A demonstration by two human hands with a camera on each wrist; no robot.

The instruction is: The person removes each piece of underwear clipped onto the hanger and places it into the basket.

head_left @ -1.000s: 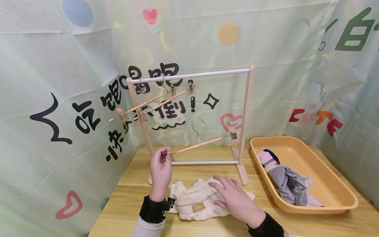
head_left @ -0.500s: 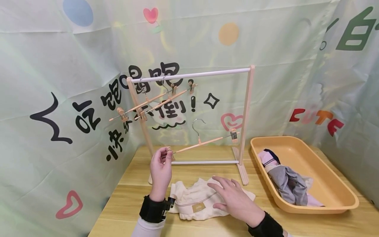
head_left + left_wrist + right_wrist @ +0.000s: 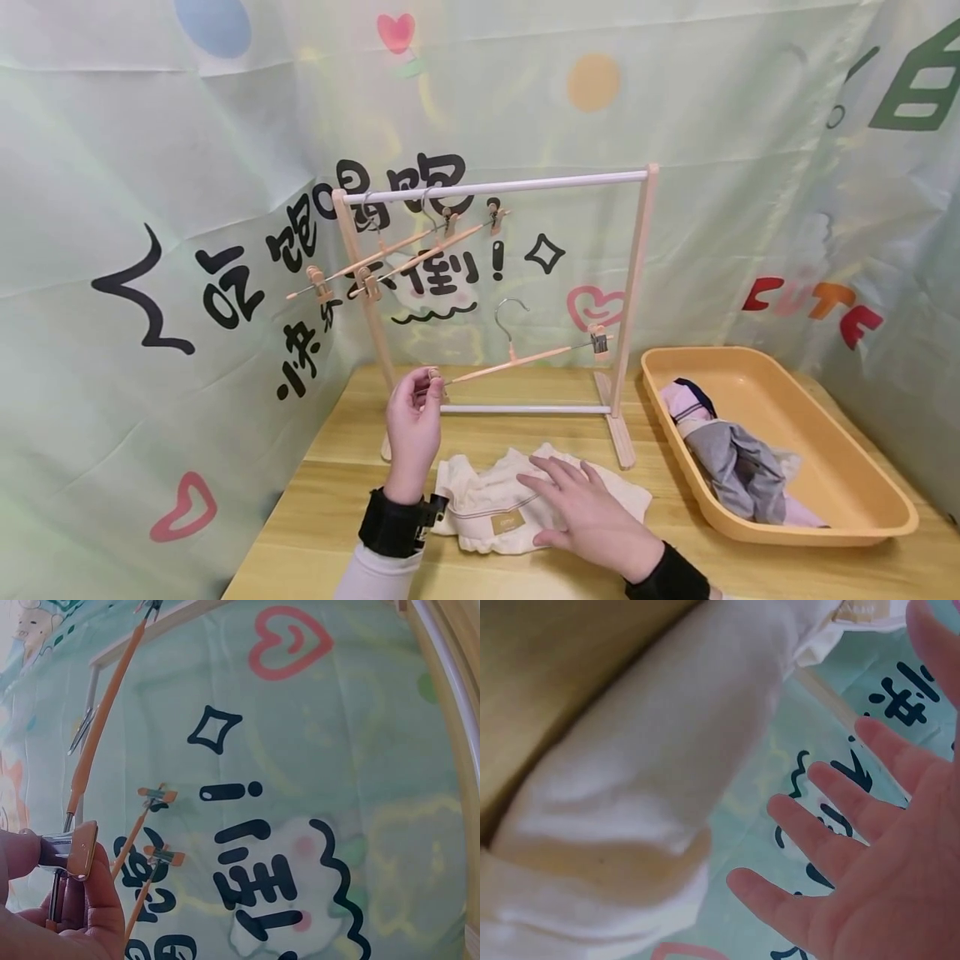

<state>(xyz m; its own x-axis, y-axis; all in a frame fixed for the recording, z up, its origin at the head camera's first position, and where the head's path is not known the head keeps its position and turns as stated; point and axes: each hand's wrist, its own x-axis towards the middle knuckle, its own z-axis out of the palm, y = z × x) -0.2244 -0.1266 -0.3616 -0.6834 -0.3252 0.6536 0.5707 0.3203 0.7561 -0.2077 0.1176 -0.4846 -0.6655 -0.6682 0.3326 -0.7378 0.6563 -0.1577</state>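
Observation:
My left hand (image 3: 415, 425) pinches the clip at the left end of a peach clip hanger (image 3: 513, 360), holding it up in front of the rack. In the left wrist view, thumb and fingers squeeze that clip (image 3: 75, 851). The hanger's wire hook points up, and its far clip (image 3: 599, 342) holds nothing. A cream garment (image 3: 480, 529) with a tan label lies crumpled on the table. Over its right part is my right hand (image 3: 596, 517), fingers spread. The right wrist view shows a gap between those fingers and the cloth (image 3: 645, 757).
A small wooden rack (image 3: 637, 292) with a white top bar stands behind the hands. Two more clip hangers (image 3: 442, 247) hang at its left end. To the right, an orange tray (image 3: 847, 450) holds grey and pink clothes (image 3: 738, 471). A printed curtain encloses the table.
The head view has shifted slightly. My right hand has moved a little left and down over the cream garment. My left hand keeps its hold on the clip.

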